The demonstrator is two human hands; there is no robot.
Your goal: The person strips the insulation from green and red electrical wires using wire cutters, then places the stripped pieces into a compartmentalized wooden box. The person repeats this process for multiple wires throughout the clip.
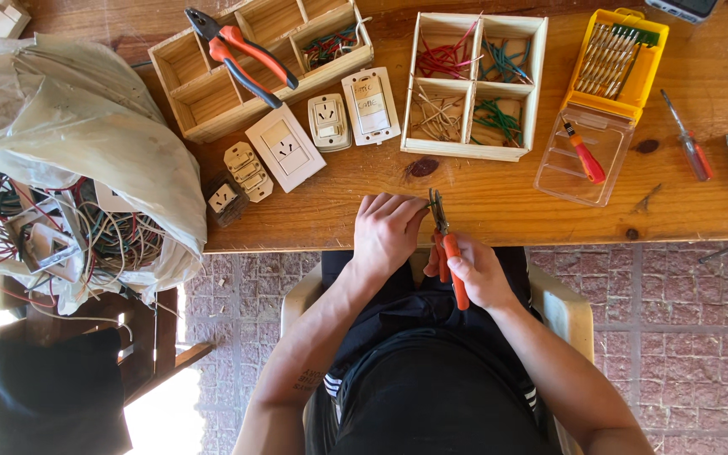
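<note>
Right hand [473, 271] grips orange-handled pliers [446, 248] at table [499, 221] edge; left hand [388, 229] curled beside pliers' tip, contents hidden. Keep your left fingers just behind tip; squeeze gently, steady wrists on table.

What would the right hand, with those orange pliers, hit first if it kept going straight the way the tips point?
Probably the four-compartment wooden tray of wire pieces: the pliers in the right hand point up across bare table towards it.
</note>
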